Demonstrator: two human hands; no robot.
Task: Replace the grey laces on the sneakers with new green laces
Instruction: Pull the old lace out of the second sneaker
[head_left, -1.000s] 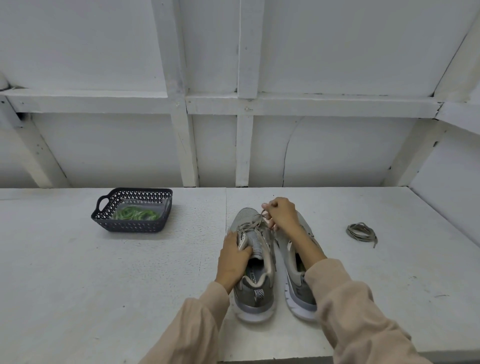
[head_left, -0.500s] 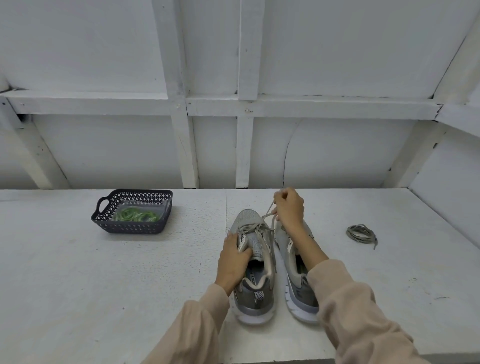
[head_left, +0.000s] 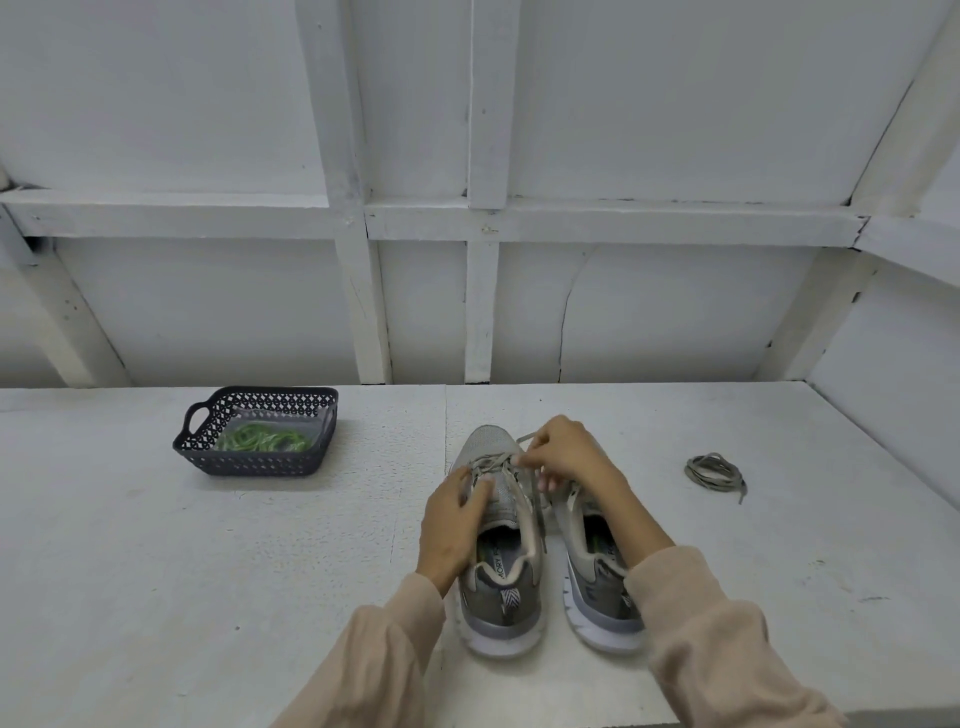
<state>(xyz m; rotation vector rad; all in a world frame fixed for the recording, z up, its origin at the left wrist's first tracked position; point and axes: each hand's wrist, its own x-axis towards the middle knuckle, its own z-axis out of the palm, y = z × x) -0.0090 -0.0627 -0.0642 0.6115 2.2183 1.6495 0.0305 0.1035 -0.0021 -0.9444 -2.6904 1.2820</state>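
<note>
At frame centre, the right hand (head_left: 571, 454) drops back, pinching the flat grey lace (head_left: 493, 461) on the grey mesh sneaker (head_left: 498, 584); the left hand (head_left: 449, 525) presses open-fingered, and the next eyelet looks ready to free.

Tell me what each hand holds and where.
Right hand pinches the grey lace near the toe eyelets; left hand only presses the top of the sneaker.
</note>
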